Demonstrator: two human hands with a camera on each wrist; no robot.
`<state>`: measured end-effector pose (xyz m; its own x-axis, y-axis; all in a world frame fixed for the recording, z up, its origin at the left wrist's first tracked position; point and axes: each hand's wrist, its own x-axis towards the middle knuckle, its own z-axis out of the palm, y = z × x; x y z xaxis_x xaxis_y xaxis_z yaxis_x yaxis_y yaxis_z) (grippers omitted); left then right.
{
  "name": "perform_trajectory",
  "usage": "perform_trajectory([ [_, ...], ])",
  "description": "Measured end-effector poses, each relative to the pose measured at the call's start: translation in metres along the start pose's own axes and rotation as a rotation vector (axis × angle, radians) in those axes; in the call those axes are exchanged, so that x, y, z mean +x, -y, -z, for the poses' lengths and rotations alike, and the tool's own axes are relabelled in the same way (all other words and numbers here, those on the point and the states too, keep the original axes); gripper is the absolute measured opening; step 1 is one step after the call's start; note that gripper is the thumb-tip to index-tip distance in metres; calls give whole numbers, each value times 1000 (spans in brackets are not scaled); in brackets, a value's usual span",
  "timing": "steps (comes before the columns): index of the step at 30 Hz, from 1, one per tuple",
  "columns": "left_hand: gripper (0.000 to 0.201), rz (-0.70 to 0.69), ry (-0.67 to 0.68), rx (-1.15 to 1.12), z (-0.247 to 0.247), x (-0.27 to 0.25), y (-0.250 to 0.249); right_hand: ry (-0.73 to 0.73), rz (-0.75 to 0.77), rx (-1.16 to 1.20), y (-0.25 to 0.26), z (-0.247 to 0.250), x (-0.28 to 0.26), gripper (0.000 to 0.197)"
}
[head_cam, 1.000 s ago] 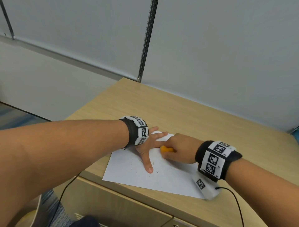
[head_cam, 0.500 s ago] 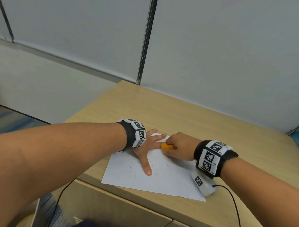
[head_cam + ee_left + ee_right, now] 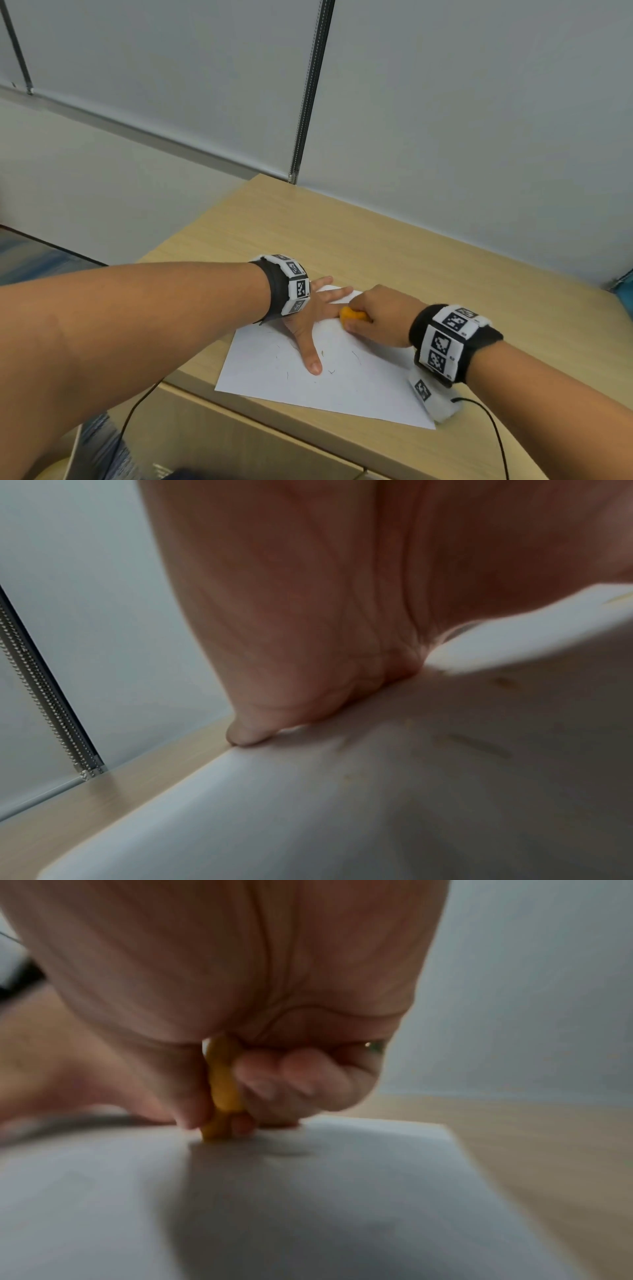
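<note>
A white sheet of paper (image 3: 346,380) with faint pencil marks and crumbs lies near the front edge of a wooden desk (image 3: 376,240). My left hand (image 3: 317,313) lies flat on the sheet (image 3: 308,818), fingers spread and straight, thumb pointing toward me. My right hand (image 3: 380,317) pinches a small orange eraser (image 3: 351,313) and presses it onto the paper (image 3: 342,1191) beside the left hand's fingers. In the right wrist view the eraser (image 3: 222,1085) stands upright between thumb and curled fingers. In the left wrist view only my left hand's (image 3: 308,642) palm edge shows.
A grey partition wall (image 3: 445,120) with a dark metal strip (image 3: 308,96) rises behind the desk. Cables (image 3: 493,435) hang from both wrist cameras over the desk's front edge. The floor lies to the left below.
The right hand with the eraser has shifted slightly back and forth on the paper beside the left fingers. The left hand stays pressed flat in the same spot.
</note>
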<state>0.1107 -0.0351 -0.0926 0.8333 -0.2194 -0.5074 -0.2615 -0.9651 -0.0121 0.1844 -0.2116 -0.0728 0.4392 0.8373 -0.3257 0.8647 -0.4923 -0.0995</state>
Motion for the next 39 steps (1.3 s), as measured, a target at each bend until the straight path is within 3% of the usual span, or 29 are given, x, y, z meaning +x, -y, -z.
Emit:
perform_trajectory([
  [3, 127, -5, 7, 6, 0, 0, 1, 124, 21, 31, 6, -1, 1, 30],
  [7, 127, 0, -6, 13, -2, 2, 1, 32, -16, -43, 1, 5, 5, 32],
  [11, 127, 1, 29, 33, 1, 1, 2, 125, 77, 6, 15, -3, 1, 30],
  [14, 126, -13, -6, 18, 0, 1, 1, -13, 32, -24, 7, -2, 3, 30],
  [18, 126, -5, 7, 16, 0, 0, 3, 120, 90, 114, 12, -6, -2, 33],
  [22, 126, -13, -22, 9, -2, 4, 4, -4, 2, 4, 5, 1, 0, 31],
  [25, 128, 1, 12, 31, -3, 5, 7, 157, 63, 50, 18, -1, 0, 32],
  [29, 130, 1, 4, 36, -3, 8, 6, 35, -4, 30, 5, 7, 3, 30],
  [32, 128, 11, 10, 29, -2, 5, 7, 178, 61, 20, 13, 5, 2, 31],
  [33, 127, 6, 9, 25, -1, 3, 6, 189, 49, 39, 12, 7, 2, 30],
  [36, 126, -14, -18, 13, 0, 1, 2, 42, 9, -54, 4, 12, 5, 31],
  [39, 125, 2, 11, 32, 2, -1, 1, 150, 71, -36, 16, 6, 2, 29],
])
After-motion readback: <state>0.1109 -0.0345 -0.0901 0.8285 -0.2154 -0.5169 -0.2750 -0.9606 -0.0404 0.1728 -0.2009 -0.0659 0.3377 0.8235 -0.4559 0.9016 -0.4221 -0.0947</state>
